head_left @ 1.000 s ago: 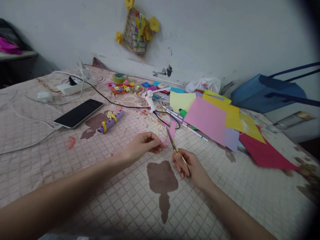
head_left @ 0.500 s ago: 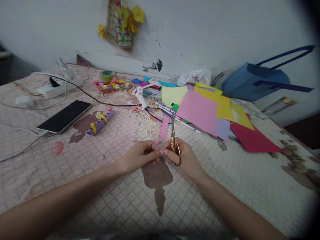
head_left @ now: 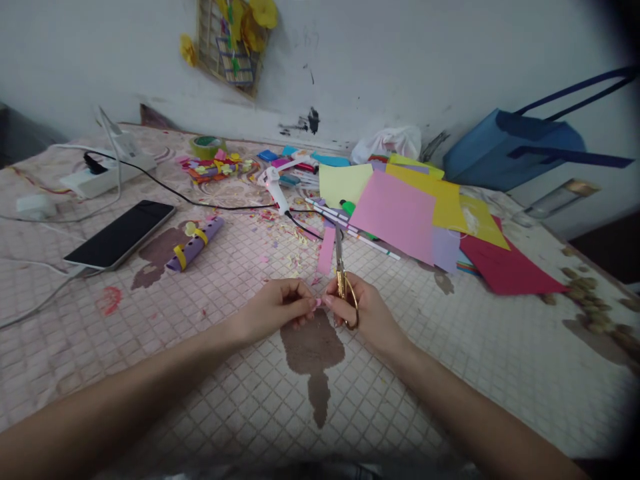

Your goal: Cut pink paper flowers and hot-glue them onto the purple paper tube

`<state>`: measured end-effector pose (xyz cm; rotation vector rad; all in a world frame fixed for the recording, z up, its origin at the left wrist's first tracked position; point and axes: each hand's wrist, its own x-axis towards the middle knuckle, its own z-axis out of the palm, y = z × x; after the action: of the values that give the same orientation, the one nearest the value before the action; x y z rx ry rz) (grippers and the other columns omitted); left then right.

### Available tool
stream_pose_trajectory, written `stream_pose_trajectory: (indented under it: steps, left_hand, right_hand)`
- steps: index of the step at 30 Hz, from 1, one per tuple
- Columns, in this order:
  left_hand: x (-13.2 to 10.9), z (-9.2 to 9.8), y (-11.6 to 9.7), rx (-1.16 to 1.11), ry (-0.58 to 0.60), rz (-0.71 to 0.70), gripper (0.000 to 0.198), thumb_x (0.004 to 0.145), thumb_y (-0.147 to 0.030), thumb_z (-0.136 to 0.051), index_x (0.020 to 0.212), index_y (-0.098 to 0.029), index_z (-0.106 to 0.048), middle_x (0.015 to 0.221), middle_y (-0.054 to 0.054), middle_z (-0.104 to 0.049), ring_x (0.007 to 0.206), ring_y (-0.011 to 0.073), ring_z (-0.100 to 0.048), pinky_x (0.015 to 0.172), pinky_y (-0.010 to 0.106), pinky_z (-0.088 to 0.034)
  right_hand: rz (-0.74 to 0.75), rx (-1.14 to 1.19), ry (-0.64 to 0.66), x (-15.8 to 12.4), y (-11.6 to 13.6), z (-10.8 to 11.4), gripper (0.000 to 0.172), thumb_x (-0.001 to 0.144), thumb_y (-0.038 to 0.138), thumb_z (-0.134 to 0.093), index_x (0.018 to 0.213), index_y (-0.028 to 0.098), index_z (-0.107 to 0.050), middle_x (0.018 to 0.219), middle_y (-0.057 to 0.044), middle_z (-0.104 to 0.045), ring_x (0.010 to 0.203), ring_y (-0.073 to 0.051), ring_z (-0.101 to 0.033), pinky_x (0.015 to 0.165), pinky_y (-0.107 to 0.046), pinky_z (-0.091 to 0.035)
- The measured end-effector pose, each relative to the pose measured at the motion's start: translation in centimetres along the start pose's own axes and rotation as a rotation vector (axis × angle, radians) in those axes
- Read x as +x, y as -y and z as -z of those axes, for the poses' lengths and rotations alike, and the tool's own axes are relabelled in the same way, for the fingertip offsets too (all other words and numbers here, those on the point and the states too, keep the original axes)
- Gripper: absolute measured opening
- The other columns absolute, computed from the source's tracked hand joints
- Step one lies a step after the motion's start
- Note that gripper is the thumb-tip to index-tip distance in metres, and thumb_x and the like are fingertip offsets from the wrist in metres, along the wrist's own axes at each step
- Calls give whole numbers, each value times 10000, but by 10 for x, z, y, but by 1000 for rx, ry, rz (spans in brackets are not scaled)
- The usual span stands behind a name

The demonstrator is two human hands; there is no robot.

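Observation:
Between thumb and fingers, my left hand (head_left: 285, 303) pinches a tiny pink paper piece (head_left: 317, 303). The tips of my right hand (head_left: 367, 307) meet it from the other side, closed, with gold-handled scissors (head_left: 341, 273) hooked in the same hand, blades pointing away from me. Just beyond the fingers lies a pink paper strip (head_left: 327, 250). Left of the hands rests a purple paper roll (head_left: 197, 247) with dark dots, yellow bands and a small pale yellow flower. How the right fingertips touch the pink piece is too small to make out.
A white glue gun (head_left: 275, 190) stands among paper scraps, its black cord running left to a power strip (head_left: 107, 173). A tablet-like black device (head_left: 120, 233) lies left. Coloured paper sheets (head_left: 395, 213), a blue bag (head_left: 510, 147) and a glass jar (head_left: 563, 198) are right.
The view has shifted slightly, so most things sit a little further left. Both hands keep their closed hold, with the scissors still in the right; the fingers have moved only slightly around the pink piece.

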<state>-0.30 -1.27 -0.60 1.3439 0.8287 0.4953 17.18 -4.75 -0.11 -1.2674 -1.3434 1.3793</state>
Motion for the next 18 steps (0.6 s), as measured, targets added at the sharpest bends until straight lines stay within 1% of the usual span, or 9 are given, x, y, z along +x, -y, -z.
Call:
stream_pose_trajectory:
  steps: [2,6,8,10,12,16,18]
  left_hand:
    - [1,1,0,-55,0,15,238,768,-363,-593,718,-136,-544,642,-5,-568,531,72,-503,500,194,-394]
    - [1,1,0,-136,-51,-2,221,760,-338,-608,729,-132,-532,657,-11,-574,536,63,-497,515,194,-393]
    - [1,1,-1,-161,-89,-19,208,762,-322,-610,735,-134,-526,644,-19,-569,531,60,-495,521,195,-391]
    - [2,2,-1,-189,-123,-43,200,768,-313,-606,735,-135,-521,636,-23,-563,536,62,-496,532,198,-397]
    - [2,4,-2,-215,-161,-67,194,768,-306,-609,733,-136,-521,641,-20,-562,553,68,-502,546,204,-407]
    - [3,8,-4,-258,-251,-129,178,773,-295,-609,746,-137,-531,731,7,-596,661,94,-550,629,228,-441]
    - [3,9,-4,-290,-271,-167,170,785,-291,-598,758,-135,-537,786,26,-616,729,110,-570,698,251,-451]
  right_hand:
    - [-12,23,0,0,1,1,154,763,292,-585,780,178,-482,589,65,-468,454,-57,-426,424,-176,-332]
    - [-17,45,37,-1,3,1,227,803,389,-558,780,175,-485,637,38,-539,444,-55,-426,422,-184,-324]
    - [-28,43,48,-3,3,1,277,815,436,-534,742,176,-475,579,50,-503,422,-59,-416,404,-185,-305]
    - [-24,27,63,-5,2,1,321,822,473,-511,709,177,-466,519,65,-436,407,-61,-396,391,-186,-287]
    - [-17,4,102,-7,2,2,352,826,502,-490,699,175,-465,500,71,-399,401,-60,-371,392,-187,-289]
    - [-50,-53,179,-9,0,5,381,816,530,-489,689,171,-466,481,71,-390,388,-61,-354,385,-192,-303]
    - [-68,-78,197,-9,-1,6,380,814,528,-495,693,169,-473,474,69,-396,382,-61,-356,374,-188,-292]
